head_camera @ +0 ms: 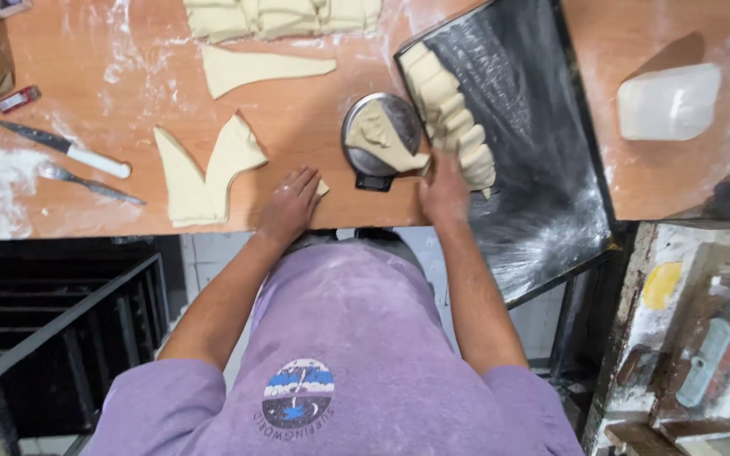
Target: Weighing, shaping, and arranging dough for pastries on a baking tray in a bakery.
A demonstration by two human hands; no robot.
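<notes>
Here the left hand point(291, 201) lies flat, fingers spread, on a dough piece point(321, 187) peeking out beside it

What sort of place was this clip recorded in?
Most likely a bakery or pastry kitchen. A floured wooden worktable carries cut dough triangles, and a dark baking tray holds a row of shaped dough pieces. The right hand is at that row; the left hand presses dough.

Both hands out front, L point(291, 203) flat w/ fingers spread, R point(444, 190) palm-down, fingers curled.
</notes>
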